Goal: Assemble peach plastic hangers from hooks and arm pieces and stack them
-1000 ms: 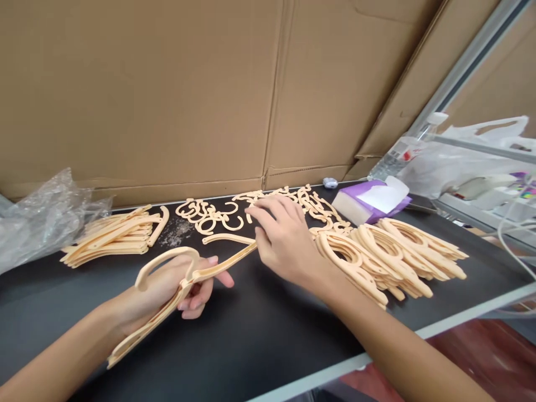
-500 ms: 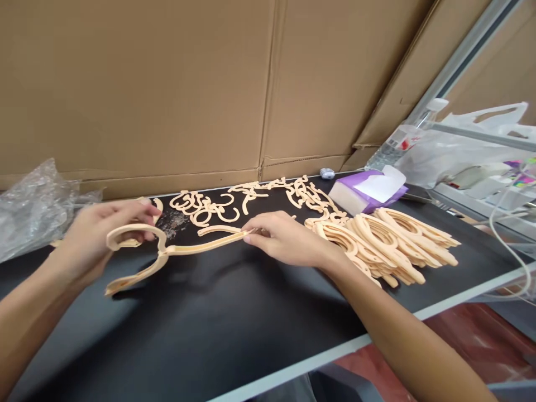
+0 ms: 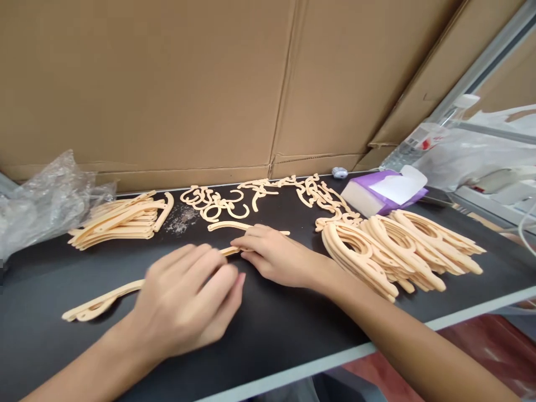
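A cream plastic folding hanger stretches left to right low over the black table, its middle hidden by my left hand. That hand's fingers are curled down over it, slightly blurred. My right hand pinches the hanger's right end between thumb and fingers. Just behind the right hand lies a loose curved hanger arm, partly covered by the fingers. To the back left is a pile of hanger arms. Loose hanger hooks are scattered behind my hands.
Stacks of folded hangers lie right of my right forearm, with more small curved parts behind. A purple tissue pack, a plastic bottle and a computer mouse stand at the back right. Crumpled clear plastic sits left; cardboard walls the back.
My left hand has moved right and nearer, from the hook side onto the hanger's middle. The hanger's curved left part is now folded lower and flatter. My right hand still holds its end.
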`<state>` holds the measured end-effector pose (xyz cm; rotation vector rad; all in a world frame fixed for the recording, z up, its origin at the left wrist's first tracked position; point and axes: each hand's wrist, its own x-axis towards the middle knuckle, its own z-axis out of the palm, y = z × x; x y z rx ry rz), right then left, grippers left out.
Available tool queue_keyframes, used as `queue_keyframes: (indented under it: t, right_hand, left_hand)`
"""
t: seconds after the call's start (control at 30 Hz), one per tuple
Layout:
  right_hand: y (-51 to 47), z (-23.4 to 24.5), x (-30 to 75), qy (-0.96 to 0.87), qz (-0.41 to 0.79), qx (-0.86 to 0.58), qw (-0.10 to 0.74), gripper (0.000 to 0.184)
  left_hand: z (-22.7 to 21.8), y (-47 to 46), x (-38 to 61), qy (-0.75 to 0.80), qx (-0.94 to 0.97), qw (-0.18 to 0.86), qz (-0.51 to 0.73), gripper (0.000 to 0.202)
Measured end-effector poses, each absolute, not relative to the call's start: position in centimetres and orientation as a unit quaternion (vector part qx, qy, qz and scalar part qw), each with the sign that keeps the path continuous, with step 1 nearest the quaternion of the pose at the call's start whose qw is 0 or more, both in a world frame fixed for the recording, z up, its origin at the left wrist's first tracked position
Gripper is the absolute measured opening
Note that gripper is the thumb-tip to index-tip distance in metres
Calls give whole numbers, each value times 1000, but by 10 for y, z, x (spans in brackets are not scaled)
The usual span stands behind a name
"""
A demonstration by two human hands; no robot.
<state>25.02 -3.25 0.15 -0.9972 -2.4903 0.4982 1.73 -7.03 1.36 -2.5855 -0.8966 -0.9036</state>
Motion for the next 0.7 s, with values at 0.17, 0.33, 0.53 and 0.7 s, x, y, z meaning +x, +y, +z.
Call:
queue_keyframes:
  t: [0.17,0.33,0.53,0.7]
  right_hand:
    - [-39,8,248,-906,145,-363,163,29]
    - [-43,15,247,-900,139,-392,133,28]
    - [-43,20,253,-864,202,-445,124,27]
    - [-43,27,252,-834,266,-472,104,23]
  left_hand:
    - [7,-48,35,-394,-895,64,-201,25]
    - [-3,-32,15,-377,-909,-51,-169,27]
    - [-1,-36,19,-308,-935,41,-169,27]
    - [0,-38,21,-291,-937,81,-179,28]
